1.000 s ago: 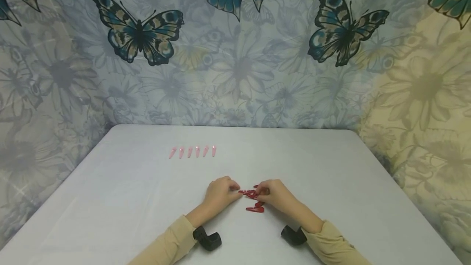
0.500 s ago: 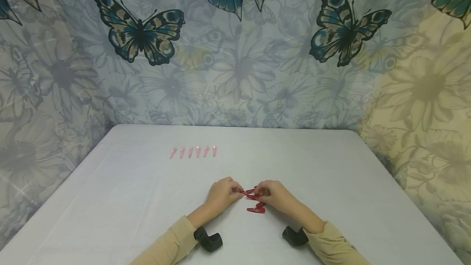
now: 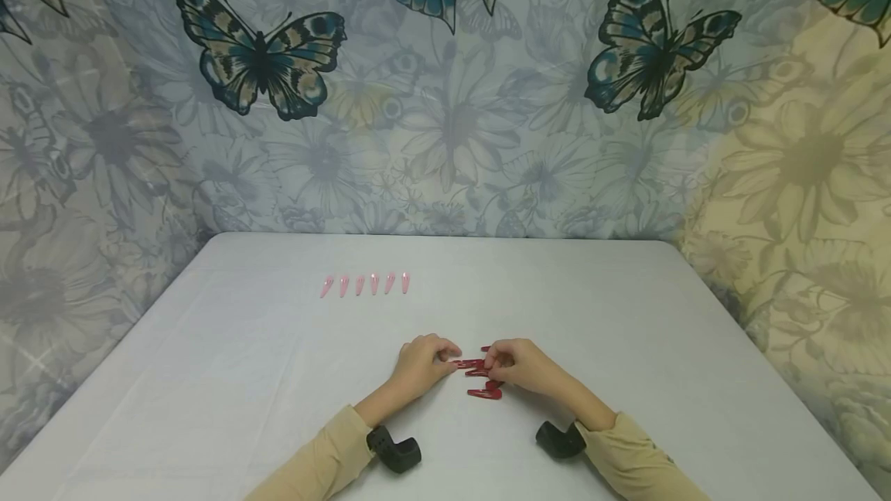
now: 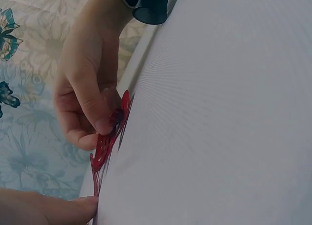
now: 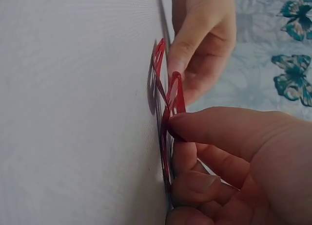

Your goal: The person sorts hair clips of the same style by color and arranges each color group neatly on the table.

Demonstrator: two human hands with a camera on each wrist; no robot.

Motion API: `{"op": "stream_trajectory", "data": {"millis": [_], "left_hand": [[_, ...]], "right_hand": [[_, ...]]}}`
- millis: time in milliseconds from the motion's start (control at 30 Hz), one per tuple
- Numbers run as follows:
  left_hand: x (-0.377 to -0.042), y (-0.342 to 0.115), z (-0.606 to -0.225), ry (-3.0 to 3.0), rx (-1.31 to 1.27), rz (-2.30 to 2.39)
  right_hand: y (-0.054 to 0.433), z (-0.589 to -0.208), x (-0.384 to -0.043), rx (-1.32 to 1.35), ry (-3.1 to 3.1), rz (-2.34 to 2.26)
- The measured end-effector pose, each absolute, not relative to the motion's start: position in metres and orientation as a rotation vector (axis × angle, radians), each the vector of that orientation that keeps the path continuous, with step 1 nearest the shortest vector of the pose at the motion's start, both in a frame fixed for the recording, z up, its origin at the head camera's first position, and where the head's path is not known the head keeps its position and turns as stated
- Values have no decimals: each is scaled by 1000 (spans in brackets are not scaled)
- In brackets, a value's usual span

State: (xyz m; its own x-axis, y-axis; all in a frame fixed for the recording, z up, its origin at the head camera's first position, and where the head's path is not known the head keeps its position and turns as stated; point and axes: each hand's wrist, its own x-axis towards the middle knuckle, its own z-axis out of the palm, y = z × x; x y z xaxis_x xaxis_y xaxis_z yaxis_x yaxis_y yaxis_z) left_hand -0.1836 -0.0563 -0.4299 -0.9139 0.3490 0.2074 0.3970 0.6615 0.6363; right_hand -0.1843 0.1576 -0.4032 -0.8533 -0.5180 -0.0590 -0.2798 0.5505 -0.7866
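Several red snap hair clips lie in a small cluster between my two hands. My right hand (image 3: 529, 366) pinches the wide end of one red hair clip (image 3: 468, 364) between thumb and fingers, low over the white table. Its narrow end points left, to the thumb tip of my left hand (image 3: 418, 362), whose index finger stands apart from the thumb. Another red clip (image 3: 483, 393) lies nearer me, and one (image 3: 485, 349) on the far side is partly hidden by the right fingers. In the right wrist view, the red clips (image 5: 160, 57) overlap edge-on beside the right thumb.
Several pink hair clips (image 3: 374, 284) stand in a neat row farther back on the white table (image 3: 592, 308), left of centre. Black wrist mounts (image 3: 395, 451) sit under both sleeves. A butterfly-printed cloth wall (image 3: 452, 138) rises behind the table.
The pinched red clip was slanted half a second ago and now lies level, with its narrow end pointing left. My left thumb and index finger have parted. The right hand has hardly moved.
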Motion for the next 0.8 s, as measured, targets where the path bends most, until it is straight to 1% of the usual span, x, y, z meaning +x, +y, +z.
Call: {"op": "stream_trajectory", "data": {"millis": [300,800], "left_hand": [[-182,-60,-433,-2815,-665,-998],[-184,-61,-427,-2828,-632,-1153]], "right_hand": [[156,-407,-186,-627,2478,-1223],[160,-406,-185,-630,2493,-1217]]}}
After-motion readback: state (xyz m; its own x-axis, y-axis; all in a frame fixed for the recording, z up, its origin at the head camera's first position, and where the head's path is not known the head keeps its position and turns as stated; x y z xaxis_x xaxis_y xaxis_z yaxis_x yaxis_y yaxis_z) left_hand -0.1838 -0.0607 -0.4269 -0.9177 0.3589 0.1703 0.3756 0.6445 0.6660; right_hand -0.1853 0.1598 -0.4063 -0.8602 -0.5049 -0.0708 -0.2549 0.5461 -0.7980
